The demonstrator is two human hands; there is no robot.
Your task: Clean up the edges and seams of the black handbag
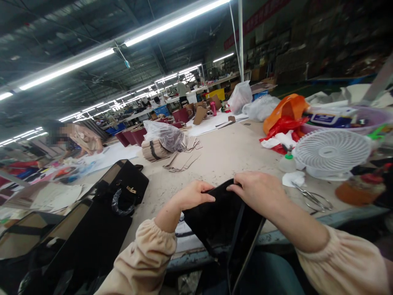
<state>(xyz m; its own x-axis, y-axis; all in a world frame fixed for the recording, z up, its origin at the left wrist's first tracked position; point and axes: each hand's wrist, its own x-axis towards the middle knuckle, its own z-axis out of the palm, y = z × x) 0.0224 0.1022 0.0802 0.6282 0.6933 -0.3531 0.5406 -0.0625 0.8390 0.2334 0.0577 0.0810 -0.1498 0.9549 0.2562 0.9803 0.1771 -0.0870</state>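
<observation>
Both my hands grip the top edge of a black bag piece point(225, 227) that hangs over the near edge of the worktable point(227, 157). My left hand point(193, 196) pinches the edge on the left, fingers curled over it. My right hand point(258, 191) is closed on the same edge just to the right, almost touching the left one. The black piece has a stiff dark panel with a thin rim running down toward my lap.
Black handbags point(123, 190) lie in a row at the left. Scissors point(313, 200), a small white fan point(333, 153) and a white bottle point(287, 162) sit at the right. Cardboard stacks point(181, 159), plastic bags point(164, 135) and a seated person point(81, 139) are farther back.
</observation>
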